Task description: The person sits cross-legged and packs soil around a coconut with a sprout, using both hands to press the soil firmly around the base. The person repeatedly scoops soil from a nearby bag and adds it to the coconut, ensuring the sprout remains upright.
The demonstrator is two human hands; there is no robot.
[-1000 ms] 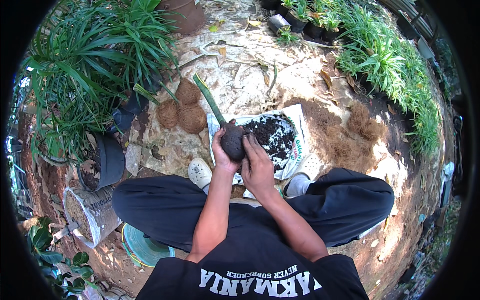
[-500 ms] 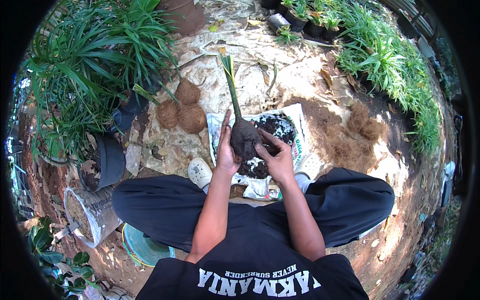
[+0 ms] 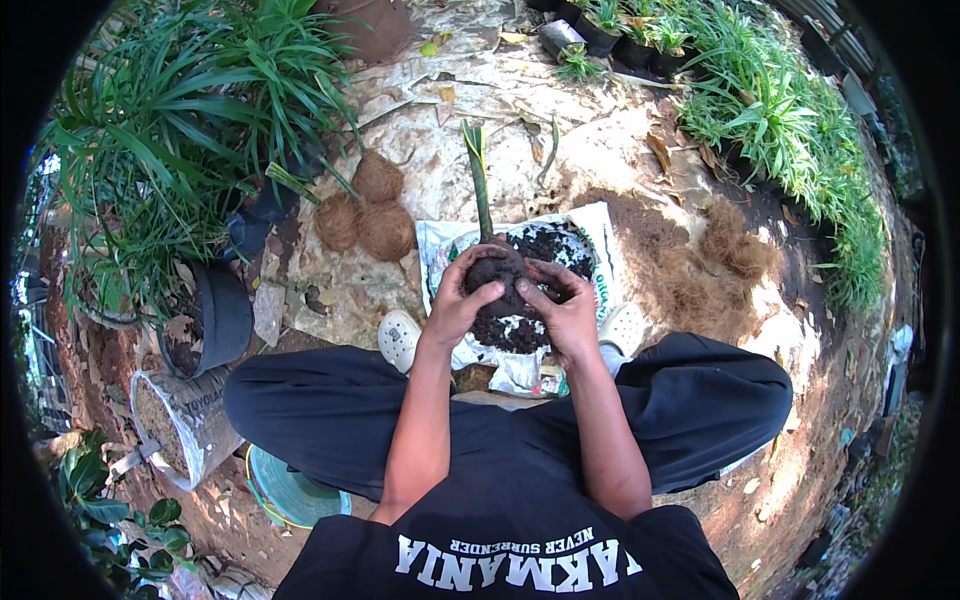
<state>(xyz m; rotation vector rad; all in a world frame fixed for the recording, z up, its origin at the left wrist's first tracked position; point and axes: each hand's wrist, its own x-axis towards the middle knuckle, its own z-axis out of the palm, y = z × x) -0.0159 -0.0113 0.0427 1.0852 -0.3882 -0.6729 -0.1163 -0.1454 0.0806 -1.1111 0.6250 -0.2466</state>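
Observation:
Between my two hands is a plant cutting with a green stem (image 3: 478,185) and a dark ball of soil (image 3: 497,268) packed round its base. The stem points away from me. My left hand (image 3: 463,292) wraps the ball's left side, thumb on its near face. From the right, my right hand (image 3: 562,305) presses it with thumb and fingers, and soil smears both hands. Below lies an opened white sack (image 3: 605,240) with loose dark soil (image 3: 510,335) on it.
Left of the sack sit brown fibre-wrapped balls (image 3: 385,232). Loose coconut fibre (image 3: 715,265) lies to the right. A black pot (image 3: 222,315), a bag of grainy material (image 3: 160,430) and a teal bucket (image 3: 290,485) stand at my left. Potted plants (image 3: 770,120) line the far right.
The soil ball has tipped toward me and risen slightly, its stem now more upright in view. My left hand has shifted from supporting the side to wrapping over the ball.

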